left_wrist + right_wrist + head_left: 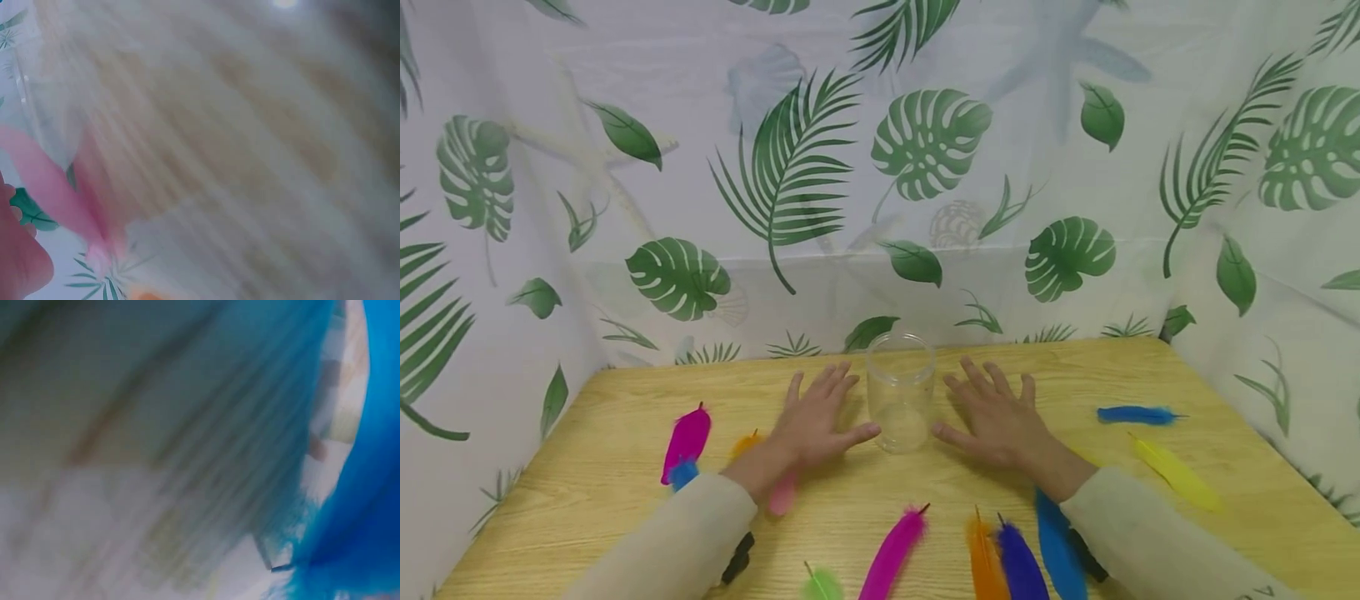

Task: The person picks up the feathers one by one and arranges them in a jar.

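Note:
A clear, open-topped plastic jar (901, 400) stands upright near the back of the wooden table (850, 533). My left hand (820, 421) lies spread to the left of it, thumb pointing toward its base. To the right, my right hand (996, 417) is spread in the same way, palm down. Neither hand holds anything. Beneath the left wrist shows a pink feather (782, 493), with an orange feather (747, 443) behind. A large blue feather (1060, 546) lies by the right wrist and appears close up in the right wrist view (356, 506).
Left lie a magenta feather (687, 442) and a blue one (683, 473). In front are green (822, 585), magenta (895, 554), orange (987, 557) and purple (1022, 562) feathers. At right are blue (1138, 414) and yellow (1176, 473) feathers. Leaf-printed cloth (850, 208) surrounds the table.

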`<state>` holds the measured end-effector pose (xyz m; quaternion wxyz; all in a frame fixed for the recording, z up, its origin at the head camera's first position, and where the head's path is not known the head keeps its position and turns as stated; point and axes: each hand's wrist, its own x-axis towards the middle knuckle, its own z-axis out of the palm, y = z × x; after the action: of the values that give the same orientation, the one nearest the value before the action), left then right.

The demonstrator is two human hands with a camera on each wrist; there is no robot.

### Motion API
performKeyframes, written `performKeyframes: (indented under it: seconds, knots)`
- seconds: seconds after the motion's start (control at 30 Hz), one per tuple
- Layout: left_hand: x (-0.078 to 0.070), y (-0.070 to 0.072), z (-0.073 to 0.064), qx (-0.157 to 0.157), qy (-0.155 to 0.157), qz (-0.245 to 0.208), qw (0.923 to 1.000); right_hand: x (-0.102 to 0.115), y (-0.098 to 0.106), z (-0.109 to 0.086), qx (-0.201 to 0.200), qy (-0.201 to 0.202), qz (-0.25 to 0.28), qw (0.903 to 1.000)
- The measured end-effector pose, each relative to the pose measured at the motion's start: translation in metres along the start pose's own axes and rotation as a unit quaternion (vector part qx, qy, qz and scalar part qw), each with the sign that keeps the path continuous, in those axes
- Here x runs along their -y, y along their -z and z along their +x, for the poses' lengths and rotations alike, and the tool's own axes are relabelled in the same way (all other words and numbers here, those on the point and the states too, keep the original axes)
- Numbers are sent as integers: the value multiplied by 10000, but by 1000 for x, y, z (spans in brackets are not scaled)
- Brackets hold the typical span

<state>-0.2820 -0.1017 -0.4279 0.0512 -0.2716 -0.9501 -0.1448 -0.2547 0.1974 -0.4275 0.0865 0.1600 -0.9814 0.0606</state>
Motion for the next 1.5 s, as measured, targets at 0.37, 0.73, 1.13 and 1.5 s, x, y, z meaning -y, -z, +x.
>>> performKeyframes:
  seconds: [0.37, 0.73, 1.13, 1.5]
  knots:
    - [-9, -11, 2, -466, -269, 304, 9981, 15, -5, -3, -254, 696, -119, 9972]
    - [-9, -13, 6, -409, -454, 634, 9961, 18, -5, 3, -242, 783, -366, 9960]
    - [-10, -7, 13, -206, -383, 467, 9980, 22, -3, 12, -290, 978, -484, 9936]
    - [-12, -7, 11, -380, -453, 441, 9973, 21, -6, 9, -481, 1305, -426, 9894]
